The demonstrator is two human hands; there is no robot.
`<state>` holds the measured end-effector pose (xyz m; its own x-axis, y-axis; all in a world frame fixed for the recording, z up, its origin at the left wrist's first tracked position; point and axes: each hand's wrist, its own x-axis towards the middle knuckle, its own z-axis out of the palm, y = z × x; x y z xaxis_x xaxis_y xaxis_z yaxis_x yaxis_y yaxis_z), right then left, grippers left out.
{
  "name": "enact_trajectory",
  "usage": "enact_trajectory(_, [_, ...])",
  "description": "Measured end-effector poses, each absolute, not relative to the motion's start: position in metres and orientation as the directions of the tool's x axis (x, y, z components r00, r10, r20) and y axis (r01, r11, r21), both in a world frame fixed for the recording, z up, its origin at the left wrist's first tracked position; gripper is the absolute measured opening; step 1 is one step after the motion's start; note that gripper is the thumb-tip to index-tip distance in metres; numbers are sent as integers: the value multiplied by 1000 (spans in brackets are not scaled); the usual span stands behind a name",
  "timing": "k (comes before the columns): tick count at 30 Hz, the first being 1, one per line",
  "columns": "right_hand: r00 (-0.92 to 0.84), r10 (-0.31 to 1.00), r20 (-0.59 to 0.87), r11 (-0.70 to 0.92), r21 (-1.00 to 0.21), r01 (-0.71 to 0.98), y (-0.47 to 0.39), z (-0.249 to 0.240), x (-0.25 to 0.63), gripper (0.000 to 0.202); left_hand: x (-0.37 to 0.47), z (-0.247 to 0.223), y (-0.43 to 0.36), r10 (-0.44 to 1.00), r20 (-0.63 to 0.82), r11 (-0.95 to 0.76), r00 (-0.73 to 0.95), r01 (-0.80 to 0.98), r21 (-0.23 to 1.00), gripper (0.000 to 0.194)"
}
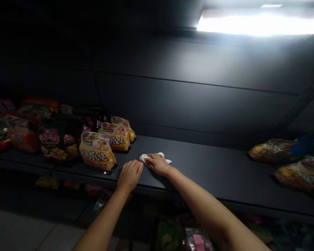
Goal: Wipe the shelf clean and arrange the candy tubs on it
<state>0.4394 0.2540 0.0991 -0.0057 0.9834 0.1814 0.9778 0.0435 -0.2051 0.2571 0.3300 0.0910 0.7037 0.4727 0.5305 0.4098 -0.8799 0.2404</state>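
My right hand [157, 164] presses down on a crumpled white cloth [168, 161], its fingers closed over it. The cloth lies on the dark grey shelf [196, 160]. Beside it to the left, my left hand [130, 176] rests palm down at the shelf's front edge, fingers close together and laid on the surface, with nothing seen in it. Just left of that hand stands a yellow and white snack bag [97, 151]. Behind this bag are two more of the same kind, a middle bag [115, 135] and a rear bag [125, 124].
Black snack bags [58, 141] and orange bags [22, 130] line the shelf's left part. At the right lie more yellow bags [302, 174]. A bright lamp [259, 24] hangs above, before the dark back panel [178, 101]. Packaged goods [197, 240] sit on a lower level.
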Motion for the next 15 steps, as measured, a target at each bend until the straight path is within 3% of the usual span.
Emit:
enact_trajectory(6, [303, 938, 170, -268, -201, 942, 150, 100, 520, 39, 261, 88, 333, 462, 473, -885, 750, 424, 192, 40])
enact_trajectory(15, [740, 640, 208, -740, -93, 666, -50, 94, 635, 41, 263, 81, 340, 447, 396, -893, 802, 424, 151, 41])
